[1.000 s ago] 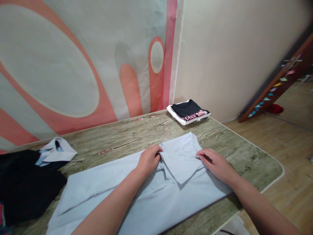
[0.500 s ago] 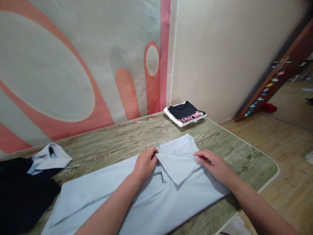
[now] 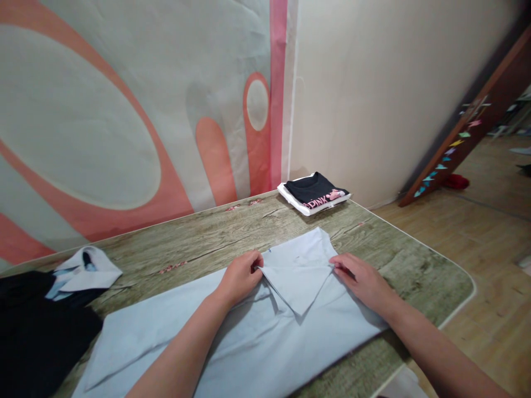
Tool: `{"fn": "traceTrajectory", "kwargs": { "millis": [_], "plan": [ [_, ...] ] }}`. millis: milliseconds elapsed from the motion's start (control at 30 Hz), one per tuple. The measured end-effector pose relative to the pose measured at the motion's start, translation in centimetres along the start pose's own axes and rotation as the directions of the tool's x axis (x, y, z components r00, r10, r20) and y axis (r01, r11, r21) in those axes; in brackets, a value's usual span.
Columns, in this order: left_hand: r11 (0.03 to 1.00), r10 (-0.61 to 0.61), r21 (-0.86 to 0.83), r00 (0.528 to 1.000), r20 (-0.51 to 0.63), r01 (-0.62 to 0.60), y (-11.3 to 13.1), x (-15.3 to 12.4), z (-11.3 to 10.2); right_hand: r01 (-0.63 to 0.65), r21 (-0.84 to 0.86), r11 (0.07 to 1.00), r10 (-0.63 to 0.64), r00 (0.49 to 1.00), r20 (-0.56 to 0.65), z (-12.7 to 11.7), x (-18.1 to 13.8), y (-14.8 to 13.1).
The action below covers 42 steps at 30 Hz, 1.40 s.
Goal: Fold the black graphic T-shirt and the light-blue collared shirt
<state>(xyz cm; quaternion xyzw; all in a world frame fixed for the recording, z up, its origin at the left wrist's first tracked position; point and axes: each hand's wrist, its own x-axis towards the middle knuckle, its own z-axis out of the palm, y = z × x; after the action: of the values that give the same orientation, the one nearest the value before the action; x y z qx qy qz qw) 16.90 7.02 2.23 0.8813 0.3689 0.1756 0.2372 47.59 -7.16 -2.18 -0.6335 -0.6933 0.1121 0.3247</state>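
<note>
A light blue shirt (image 3: 265, 342) lies spread on the wood-patterned table, its collar (image 3: 296, 282) toward the far side with one pointed flap folded toward me. My left hand (image 3: 243, 276) pinches the collar's left edge between thumb and fingers. At the opposite end, my right hand (image 3: 359, 276) pinches the collar's right edge. Between the hands the fold runs fairly straight. The shirt's lower part reaches past the bottom of the view, and my left forearm covers some of it.
A folded black T-shirt (image 3: 313, 189) with pink lettering lies on something white at the table's (image 3: 232, 229) far corner. Dark clothing (image 3: 37, 337) and a white collar (image 3: 97, 268) lie at the left. A wall stands behind; a door (image 3: 477, 119) is at right.
My left hand has shifted slightly left along the collar, and the folded edge looks straighter. My right hand has barely moved.
</note>
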Motion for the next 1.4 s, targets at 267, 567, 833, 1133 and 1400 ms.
{"fn": "traceTrajectory", "kwargs": {
  "millis": [267, 567, 833, 1133, 1400],
  "plan": [
    [0.998, 0.012, 0.059, 1.0, 0.022, -0.013, -0.1, -0.1, 0.0, 0.036, -0.017, 0.999, -0.037, 0.999, -0.017, -1.0, -0.3, -1.9],
    [0.998, 0.023, 0.059, 0.999, 0.034, -0.025, -0.6, 0.1, 0.1, 0.153, -0.054, 0.987, -0.155, 0.988, -0.03, -0.9, -0.1, -1.9],
    [0.987, 0.067, 0.154, 0.994, -0.081, -0.054, 3.1, -0.8, -1.5, 0.161, -0.055, 0.985, -0.162, 0.987, -0.001, -0.7, -0.2, -1.8],
    [0.891, 0.337, 0.194, 0.883, 0.328, -0.411, 6.1, -2.6, 4.3, 0.275, -0.012, 0.961, -0.274, 0.961, 0.028, -0.7, -0.6, -2.6],
    [0.91, 0.281, 0.167, 0.86, 0.426, -0.38, 5.4, -2.5, 3.9, 0.227, -0.118, 0.967, -0.224, 0.974, 0.034, 0.1, -0.1, -1.3]
  ]
}}
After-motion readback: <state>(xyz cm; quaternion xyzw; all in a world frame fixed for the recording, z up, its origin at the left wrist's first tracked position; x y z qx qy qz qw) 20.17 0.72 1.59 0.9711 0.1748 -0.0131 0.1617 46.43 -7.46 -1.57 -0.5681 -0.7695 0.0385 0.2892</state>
